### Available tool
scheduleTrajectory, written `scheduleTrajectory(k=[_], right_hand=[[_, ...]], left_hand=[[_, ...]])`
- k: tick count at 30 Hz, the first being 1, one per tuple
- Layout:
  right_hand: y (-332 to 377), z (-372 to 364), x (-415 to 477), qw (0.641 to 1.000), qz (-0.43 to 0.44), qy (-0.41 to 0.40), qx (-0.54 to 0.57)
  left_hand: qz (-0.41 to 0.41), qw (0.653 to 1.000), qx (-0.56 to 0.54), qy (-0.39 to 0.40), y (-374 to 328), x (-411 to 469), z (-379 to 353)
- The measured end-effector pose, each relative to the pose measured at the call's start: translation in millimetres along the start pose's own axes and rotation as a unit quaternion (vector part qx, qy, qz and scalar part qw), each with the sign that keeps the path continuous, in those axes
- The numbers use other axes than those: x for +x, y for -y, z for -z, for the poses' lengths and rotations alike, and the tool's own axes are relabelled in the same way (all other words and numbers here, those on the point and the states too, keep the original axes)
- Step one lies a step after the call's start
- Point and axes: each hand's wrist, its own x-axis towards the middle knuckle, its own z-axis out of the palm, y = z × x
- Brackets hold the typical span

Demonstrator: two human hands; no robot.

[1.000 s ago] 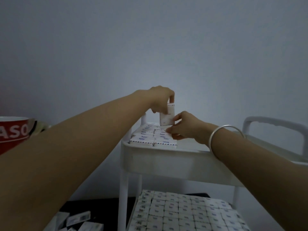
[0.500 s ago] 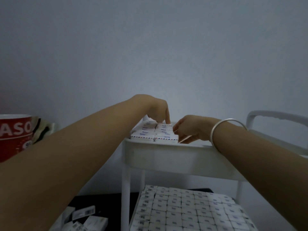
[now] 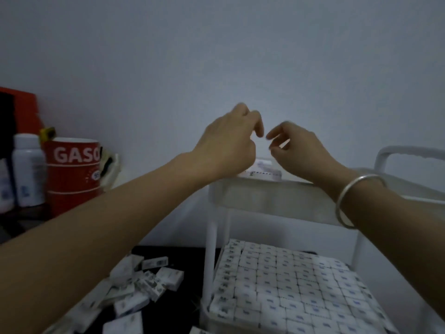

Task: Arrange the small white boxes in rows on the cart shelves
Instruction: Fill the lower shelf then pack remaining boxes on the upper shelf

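The white cart (image 3: 265,198) fills the right half of the view. Its lower shelf (image 3: 204,307) is packed edge to edge with small white boxes (image 3: 289,285) lying flat in tidy rows, blue print upward. Left of the cart, a dark surface (image 3: 178,307) carries a jumbled heap of loose boxes (image 3: 144,280) lying at all angles. Behind the heap stands a red mug (image 3: 72,179) lettered "GASO", with a white bottle (image 3: 27,169) just beside it on the left.

Both bare arms reach over the top shelf (image 3: 301,186), where only a short row of boxes (image 3: 262,173) shows at the near left corner – partly hidden by the wrists. The left hand (image 3: 231,141) hovers above them, fingers loosely curled downward and gripping nothing. The right hand (image 3: 298,150) hangs near it, fingertips almost meeting the left's, thumb and forefinger loosely extended – also empty, though slightly blurred. A silver bangle (image 3: 338,206) circles the right wrist.
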Motion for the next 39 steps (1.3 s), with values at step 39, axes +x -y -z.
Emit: scheduleTrajectory(k=[39], right_hand=[[78.6,-259.1,-208.2,0.896,0.097,0.43,0.044]], left_hand=[[0.172,0.896,0.149,0.381,149.0,-403.3,46.8]])
